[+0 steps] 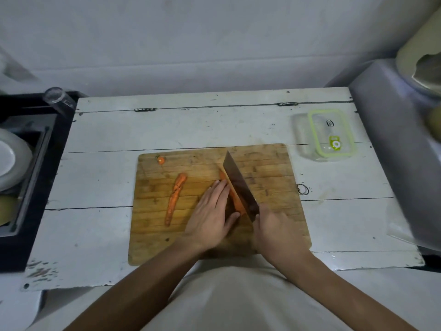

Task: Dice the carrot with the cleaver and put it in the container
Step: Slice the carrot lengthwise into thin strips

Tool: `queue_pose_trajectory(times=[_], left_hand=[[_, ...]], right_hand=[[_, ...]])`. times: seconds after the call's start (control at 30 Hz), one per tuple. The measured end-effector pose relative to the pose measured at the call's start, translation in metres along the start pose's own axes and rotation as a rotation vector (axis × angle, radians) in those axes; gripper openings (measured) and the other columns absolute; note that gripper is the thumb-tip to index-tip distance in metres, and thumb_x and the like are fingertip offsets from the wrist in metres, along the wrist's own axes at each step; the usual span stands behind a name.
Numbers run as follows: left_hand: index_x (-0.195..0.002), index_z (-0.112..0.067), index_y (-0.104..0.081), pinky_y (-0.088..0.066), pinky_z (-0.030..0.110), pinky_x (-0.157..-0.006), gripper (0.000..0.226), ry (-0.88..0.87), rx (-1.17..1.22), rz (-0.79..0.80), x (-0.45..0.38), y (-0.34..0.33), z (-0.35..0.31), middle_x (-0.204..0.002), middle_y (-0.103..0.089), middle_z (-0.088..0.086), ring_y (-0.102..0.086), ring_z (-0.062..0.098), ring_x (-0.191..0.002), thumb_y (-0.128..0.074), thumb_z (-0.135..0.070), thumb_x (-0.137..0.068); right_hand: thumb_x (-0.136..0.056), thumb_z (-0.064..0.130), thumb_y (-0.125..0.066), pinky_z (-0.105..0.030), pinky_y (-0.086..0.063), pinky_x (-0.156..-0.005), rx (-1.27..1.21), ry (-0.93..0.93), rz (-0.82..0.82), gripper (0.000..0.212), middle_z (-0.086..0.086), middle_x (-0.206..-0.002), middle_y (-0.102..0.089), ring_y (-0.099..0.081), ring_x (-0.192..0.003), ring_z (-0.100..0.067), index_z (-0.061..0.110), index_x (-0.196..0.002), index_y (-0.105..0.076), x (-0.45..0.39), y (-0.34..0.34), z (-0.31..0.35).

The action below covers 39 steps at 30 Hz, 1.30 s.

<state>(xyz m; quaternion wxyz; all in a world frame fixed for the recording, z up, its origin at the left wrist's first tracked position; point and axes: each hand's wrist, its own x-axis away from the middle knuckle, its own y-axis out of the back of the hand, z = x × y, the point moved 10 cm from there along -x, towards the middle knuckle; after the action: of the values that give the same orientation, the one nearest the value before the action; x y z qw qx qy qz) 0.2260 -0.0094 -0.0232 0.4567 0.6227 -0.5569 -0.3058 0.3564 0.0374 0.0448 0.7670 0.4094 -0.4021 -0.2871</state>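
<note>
On the wooden cutting board (274, 168) a long piece of carrot (236, 201) lies lengthwise under the cleaver (239, 185). My left hand (211, 215) lies flat over this piece, fingers straight along the blade's left side, thumb by the near end. My right hand (274, 230) grips the cleaver's handle, which it hides. A separate carrot strip (175, 198) lies to the left on the board. The cut carrot top (161, 160) sits at the far left corner. A clear container (301, 137) with a green-rimmed lid (331, 132) stands at the back right.
A white wooden table (107, 163) carries the board. A dark sink unit (28, 163) with a white plate (9, 158) lies to the left, a glass (56, 96) at its back. A grey tub (393, 139) borders the right side. A metal ring (303, 189) hangs off the board's right edge.
</note>
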Motion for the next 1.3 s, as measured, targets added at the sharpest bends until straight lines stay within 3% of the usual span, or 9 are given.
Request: queue_pose_trajectory(times=[0.17,0.37,0.5,0.63,0.73,0.9,1.0,1.17,1.3], left_hand=[[-0.16,-0.009,-0.02,0.002,0.029,-0.125,0.082,0.006,-0.016,-0.017,0.001,-0.003,0.004,-0.169,-0.017,0.008,-0.011,0.02,-0.157,-0.035,-0.063,-0.101],[-0.16,-0.01,-0.02,-0.008,0.037,-0.129,0.08,-0.019,-0.009,-0.017,0.001,-0.006,0.004,-0.169,-0.014,0.009,-0.01,0.023,-0.158,-0.029,-0.065,-0.102],[-0.156,-0.012,-0.033,-0.017,0.045,-0.128,0.065,-0.154,-0.078,-0.043,0.0,-0.005,-0.008,-0.166,-0.025,0.013,-0.011,0.028,-0.158,-0.028,-0.054,-0.107],[-0.148,-0.013,-0.046,-0.026,0.046,-0.123,0.055,-0.234,-0.097,-0.038,-0.004,-0.004,-0.011,-0.158,-0.036,0.016,-0.023,0.031,-0.154,-0.033,-0.048,-0.108],[-0.138,-0.014,-0.053,-0.029,0.045,-0.123,0.048,-0.248,-0.093,-0.042,-0.004,-0.002,-0.01,-0.155,-0.039,0.016,-0.027,0.032,-0.152,-0.037,-0.048,-0.108],[-0.138,-0.014,-0.053,-0.032,0.041,-0.119,0.046,-0.227,-0.065,-0.051,-0.003,-0.002,-0.007,-0.157,-0.034,0.014,-0.028,0.03,-0.148,-0.043,-0.047,-0.107],[-0.137,-0.017,-0.054,-0.034,0.042,-0.116,0.047,-0.208,-0.106,-0.046,-0.003,-0.002,-0.006,-0.15,-0.041,0.012,-0.034,0.031,-0.143,-0.04,-0.049,-0.107],[-0.132,-0.016,-0.059,-0.038,0.045,-0.11,0.044,-0.212,-0.127,-0.063,-0.003,-0.003,-0.005,-0.14,-0.052,0.012,-0.044,0.031,-0.132,-0.041,-0.048,-0.107],[-0.131,-0.016,-0.058,-0.04,0.048,-0.111,0.042,-0.212,-0.099,-0.058,-0.005,-0.004,-0.004,-0.14,-0.053,0.013,-0.044,0.033,-0.135,-0.044,-0.046,-0.106]], right_hand=[[-0.105,0.024,-0.037,-0.036,-0.049,-0.066,0.092,0.04,0.012,0.014,-0.007,-0.092,-0.068,-0.068,-0.08,-0.029,0.019,-0.113,-0.047,0.002,-0.006,0.006],[-0.102,0.016,-0.044,-0.034,-0.039,-0.059,0.18,0.086,0.067,0.013,-0.009,-0.093,-0.069,-0.07,-0.08,-0.031,0.017,-0.114,-0.041,0.005,-0.012,0.014],[-0.104,0.014,-0.036,-0.031,-0.034,-0.053,0.213,0.077,0.071,0.008,-0.008,-0.095,-0.069,-0.071,-0.084,-0.031,0.016,-0.112,-0.038,0.006,-0.014,0.016],[-0.104,0.017,-0.032,-0.034,-0.035,-0.058,0.117,0.078,0.038,0.007,-0.008,-0.095,-0.066,-0.068,-0.081,-0.032,0.021,-0.099,-0.029,0.003,-0.014,0.017],[-0.105,0.023,-0.035,-0.035,-0.037,-0.06,0.054,0.07,0.002,0.004,-0.004,-0.105,-0.058,-0.066,-0.082,-0.031,0.024,-0.104,-0.032,0.002,-0.014,0.017],[-0.101,0.013,-0.037,-0.035,-0.042,-0.061,0.163,0.103,0.068,0.019,-0.003,-0.1,-0.069,-0.07,-0.084,-0.031,0.021,-0.117,-0.031,0.002,-0.02,0.02],[-0.098,0.01,-0.041,-0.033,-0.039,-0.061,0.225,0.12,0.085,0.026,-0.003,-0.096,-0.069,-0.07,-0.083,-0.028,0.019,-0.121,-0.032,0.0,-0.021,0.022],[-0.097,0.01,-0.043,-0.033,-0.04,-0.061,0.163,0.032,0.093,0.029,0.0,-0.095,-0.066,-0.07,-0.084,-0.027,0.02,-0.12,-0.028,0.001,-0.028,0.012],[-0.098,0.01,-0.045,-0.032,-0.042,-0.06,0.147,0.029,0.09,0.028,0.0,-0.093,-0.066,-0.069,-0.08,-0.027,0.021,-0.119,-0.029,-0.003,-0.028,0.01]])
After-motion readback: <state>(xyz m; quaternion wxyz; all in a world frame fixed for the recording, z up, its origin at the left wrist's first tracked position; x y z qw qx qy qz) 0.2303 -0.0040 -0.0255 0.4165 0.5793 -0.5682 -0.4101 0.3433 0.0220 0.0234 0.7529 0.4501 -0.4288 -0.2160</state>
